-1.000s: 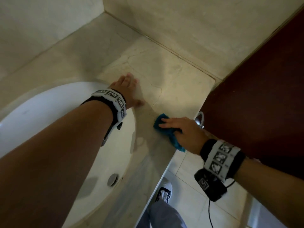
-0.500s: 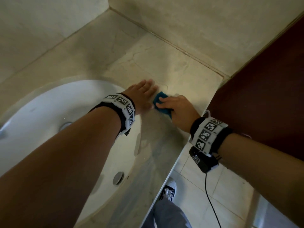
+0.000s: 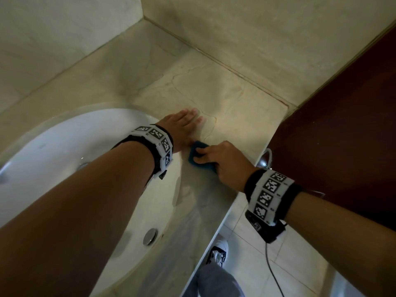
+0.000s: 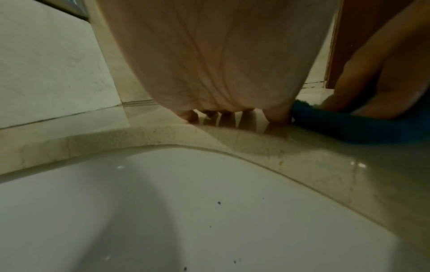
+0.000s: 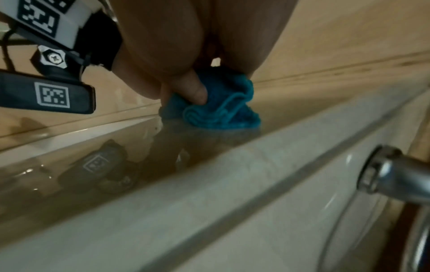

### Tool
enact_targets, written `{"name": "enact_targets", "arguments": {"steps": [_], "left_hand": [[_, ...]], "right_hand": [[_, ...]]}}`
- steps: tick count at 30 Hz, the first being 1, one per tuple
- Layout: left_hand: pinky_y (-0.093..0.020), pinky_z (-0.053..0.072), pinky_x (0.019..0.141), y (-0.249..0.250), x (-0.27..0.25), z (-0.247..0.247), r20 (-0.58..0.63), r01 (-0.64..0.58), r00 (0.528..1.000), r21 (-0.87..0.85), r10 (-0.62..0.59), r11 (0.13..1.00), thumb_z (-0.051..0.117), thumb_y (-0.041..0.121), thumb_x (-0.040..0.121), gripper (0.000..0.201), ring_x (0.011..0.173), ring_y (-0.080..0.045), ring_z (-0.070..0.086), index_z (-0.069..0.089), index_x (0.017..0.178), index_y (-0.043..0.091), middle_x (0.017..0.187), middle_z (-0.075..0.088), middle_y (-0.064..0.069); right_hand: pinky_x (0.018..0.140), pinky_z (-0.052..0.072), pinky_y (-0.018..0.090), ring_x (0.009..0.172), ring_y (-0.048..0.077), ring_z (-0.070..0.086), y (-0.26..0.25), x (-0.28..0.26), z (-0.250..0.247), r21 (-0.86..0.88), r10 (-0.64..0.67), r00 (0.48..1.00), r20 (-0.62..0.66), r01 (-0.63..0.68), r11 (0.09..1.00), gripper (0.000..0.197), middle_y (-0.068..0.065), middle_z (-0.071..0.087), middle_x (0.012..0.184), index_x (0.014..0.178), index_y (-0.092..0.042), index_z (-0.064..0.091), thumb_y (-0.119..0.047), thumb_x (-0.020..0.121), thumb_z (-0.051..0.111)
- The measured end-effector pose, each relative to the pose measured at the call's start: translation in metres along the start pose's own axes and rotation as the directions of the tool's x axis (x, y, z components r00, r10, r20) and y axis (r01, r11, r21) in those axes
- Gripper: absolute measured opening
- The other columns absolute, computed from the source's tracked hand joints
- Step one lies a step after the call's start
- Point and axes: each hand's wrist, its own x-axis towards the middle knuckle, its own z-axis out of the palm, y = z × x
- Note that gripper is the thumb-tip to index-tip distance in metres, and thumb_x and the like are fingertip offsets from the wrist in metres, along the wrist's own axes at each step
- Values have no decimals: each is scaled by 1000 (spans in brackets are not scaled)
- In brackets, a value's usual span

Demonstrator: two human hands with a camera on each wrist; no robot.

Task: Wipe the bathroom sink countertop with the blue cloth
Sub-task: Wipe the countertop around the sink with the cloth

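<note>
The blue cloth (image 3: 196, 156) lies bunched on the beige marble countertop (image 3: 225, 99), just right of the white sink (image 3: 64, 151). My right hand (image 3: 216, 159) grips the cloth (image 5: 223, 108) and presses it down, thumb curled on its folds. My left hand (image 3: 184, 125) lies flat on the counter beside the basin rim, fingers straight, its thumb side touching the cloth (image 4: 337, 125). In the left wrist view the left palm (image 4: 221, 64) fills the top and the fingertips rest on the stone.
Walls (image 3: 246, 28) close the counter at the back and right. A dark red door (image 3: 342, 125) with a metal handle (image 5: 384, 174) stands by the counter's right end. The sink drain (image 3: 150, 236) is near the front. Below are floor tiles (image 3: 257, 264), my shoe and a dangling cable.
My right hand slid the cloth from the counter's front edge inward and left, up against my left hand. The left hand stayed flat on the counter.
</note>
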Motion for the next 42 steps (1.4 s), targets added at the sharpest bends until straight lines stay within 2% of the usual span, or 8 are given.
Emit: {"name": "enact_targets", "arguments": {"steps": [5, 10, 14, 17, 25, 29, 35, 42], "left_hand": [[-40, 10, 118, 3, 2, 0, 78, 55, 995, 74, -60, 996, 29, 43, 97, 69, 146, -22, -6, -9, 149, 19, 158, -13, -4], [-39, 9, 119, 7, -5, -4, 75, 57, 996, 18, -58, 998, 28, 42, 99, 65, 146, -21, -7, -10, 149, 24, 158, -15, 0], [-39, 7, 118, 3, -4, -1, 71, 35, 997, 4, -35, 999, 28, 45, 99, 67, 146, -21, -8, -11, 149, 26, 157, -17, 0], [-39, 5, 118, 3, -4, -1, 76, 36, 997, -35, -34, 999, 29, 45, 99, 66, 146, -20, -10, -10, 149, 28, 157, -18, 2], [-42, 4, 119, 12, -2, -7, 118, 97, 989, -72, -88, 993, 40, 56, 91, 82, 146, -22, -11, -11, 149, 26, 157, -18, 1], [-42, -1, 119, 10, -1, -7, 168, 104, 982, -105, -85, 989, 42, 68, 83, 94, 144, -19, -16, -15, 147, 30, 155, -24, 4], [-43, -2, 119, 7, 1, -3, 155, 102, 984, -104, -85, 989, 41, 69, 83, 93, 144, -18, -18, -16, 147, 32, 154, -26, 5], [-43, 2, 119, 13, -3, -6, 118, 108, 988, -100, -96, 989, 42, 65, 85, 91, 145, -21, -12, -11, 149, 26, 156, -20, 2]], "right_hand": [[92, 51, 38, 98, 20, 63, 4, -37, -3, 71, -51, 999, 18, 49, 996, 46, 11, 69, 110, 93, -8, 74, -2, 71, 35], [98, 18, -7, 120, 22, 52, 29, -21, -44, 103, 306, 931, -202, -290, 951, 52, 11, 58, 127, 110, -6, 68, 16, 72, 40], [104, 21, 10, 128, 26, 44, 70, -7, -79, 82, 529, 762, -373, -541, 837, 47, 11, 50, 137, 121, -9, 61, 11, 82, 44], [113, 23, 25, 133, 28, 38, 90, -9, -79, 46, 614, 722, -319, -635, 771, 50, 11, 43, 143, 128, -12, 55, 8, 85, 42], [102, 36, 23, 108, 20, 56, 55, -39, -35, -83, 152, 977, -152, -166, 983, 55, 20, 63, 117, 106, -3, 70, 11, 64, 37], [106, 18, 3, 123, 26, 50, 94, -25, -70, -62, 324, 913, -246, -349, 935, 55, 18, 56, 129, 114, -3, 65, 21, 72, 38], [117, 19, 30, 136, 31, 34, 134, -8, -92, -46, 567, 770, -294, -604, 796, 51, 15, 39, 145, 133, -10, 48, 11, 87, 43], [113, 29, 40, 129, 34, 44, 66, -42, -50, -137, 399, 882, -251, -440, 888, 50, 18, 48, 138, 129, -7, 53, 8, 83, 44]]}}
